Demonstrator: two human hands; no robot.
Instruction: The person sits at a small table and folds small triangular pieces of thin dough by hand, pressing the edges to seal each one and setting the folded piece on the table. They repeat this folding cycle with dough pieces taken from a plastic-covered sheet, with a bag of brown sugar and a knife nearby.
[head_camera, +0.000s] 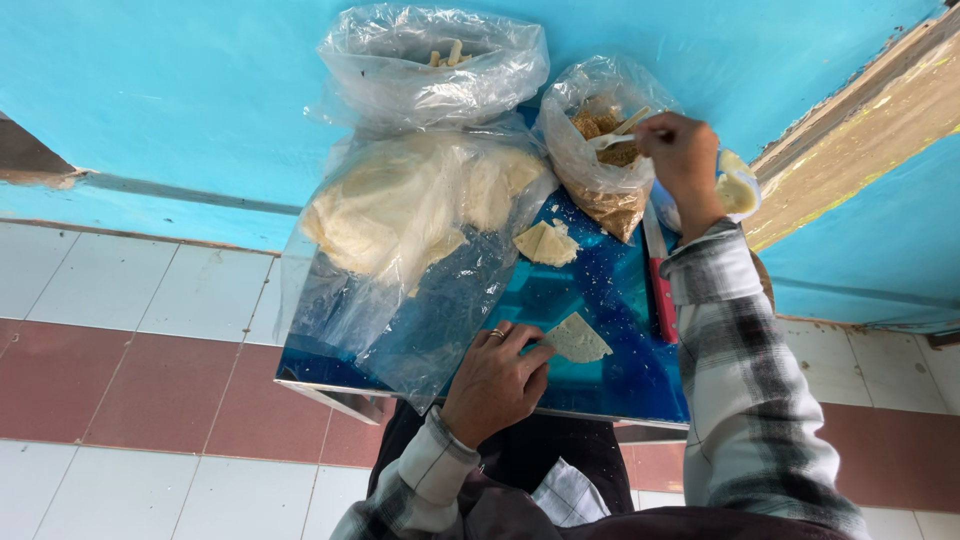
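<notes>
My left hand rests on the blue table near its front edge, fingers pinning a pale triangular wrapper. A ring shows on one finger. My right hand reaches to the back of the table and holds a white plastic spoon inside a clear bag of brown crumbly filling. Another folded pale piece lies in the middle of the table.
A large clear bag of pale flat sheets covers the table's left half. Behind it stands a bag with pale sticks. A red-handled knife lies along the right edge. The wall behind is blue; the floor is tiled.
</notes>
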